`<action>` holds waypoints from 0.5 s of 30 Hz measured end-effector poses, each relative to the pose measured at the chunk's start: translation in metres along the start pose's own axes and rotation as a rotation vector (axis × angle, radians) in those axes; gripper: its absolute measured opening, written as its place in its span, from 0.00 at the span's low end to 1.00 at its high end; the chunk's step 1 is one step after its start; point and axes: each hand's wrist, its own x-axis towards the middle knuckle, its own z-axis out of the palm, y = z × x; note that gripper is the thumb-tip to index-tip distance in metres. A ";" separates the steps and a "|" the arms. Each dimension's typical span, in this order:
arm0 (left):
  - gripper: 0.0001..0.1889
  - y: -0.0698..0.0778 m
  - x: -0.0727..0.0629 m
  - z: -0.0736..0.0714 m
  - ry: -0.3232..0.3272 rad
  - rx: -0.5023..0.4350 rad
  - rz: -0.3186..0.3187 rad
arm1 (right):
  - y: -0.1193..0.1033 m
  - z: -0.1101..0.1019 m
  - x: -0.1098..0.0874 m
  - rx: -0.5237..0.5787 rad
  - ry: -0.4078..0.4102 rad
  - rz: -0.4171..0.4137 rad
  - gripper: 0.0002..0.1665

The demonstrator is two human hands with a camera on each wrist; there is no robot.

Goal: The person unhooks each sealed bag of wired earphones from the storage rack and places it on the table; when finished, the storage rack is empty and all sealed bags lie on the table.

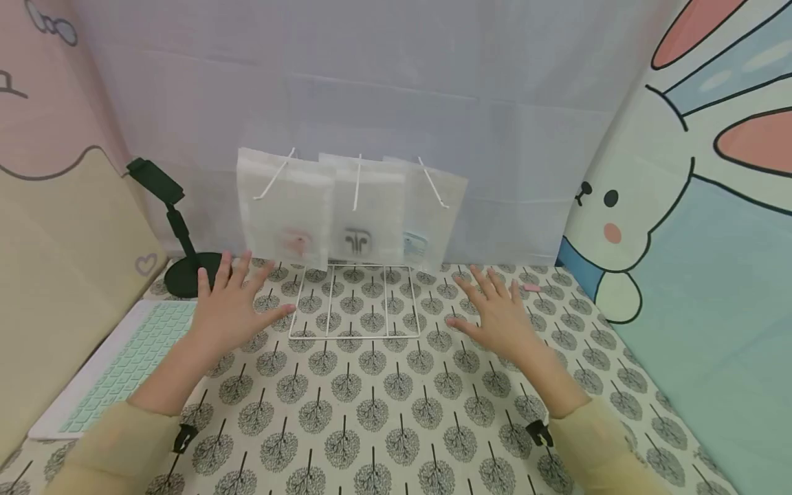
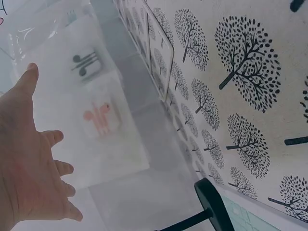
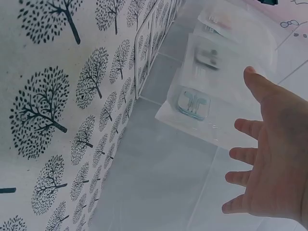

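Note:
Three frosted bags hang side by side from white hooks of a wire rack (image 1: 355,337). Through the left bag (image 1: 266,220) a pink earphone set (image 3: 222,21) shows faintly. Black earphones (image 1: 357,241) show in the middle bag (image 1: 371,185), and a light blue earphone case (image 3: 193,103) in the right bag (image 1: 442,199). My left hand (image 1: 232,309), fingers spread, is left of the rack's base, its thumb near the frame. To the right of the base is my right hand (image 1: 498,316), fingers also spread. Neither hand holds anything.
A black stand (image 1: 192,265) is at the back left, beyond my left hand. A mint-green keyboard (image 1: 133,361) lies along the left edge. A small pink piece (image 1: 531,287) lies at the back right on the tree-patterned cloth (image 1: 371,412). Printed curtains enclose the table.

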 end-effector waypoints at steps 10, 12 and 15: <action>0.53 -0.025 0.032 0.001 0.038 -0.044 -0.068 | 0.000 0.002 0.011 0.021 0.020 -0.017 0.49; 0.54 -0.029 0.039 0.004 0.043 -0.057 -0.079 | 0.000 0.006 0.016 0.042 0.023 -0.034 0.49; 0.56 -0.035 0.052 0.007 0.043 -0.079 -0.098 | -0.003 0.015 0.023 0.104 0.013 -0.063 0.50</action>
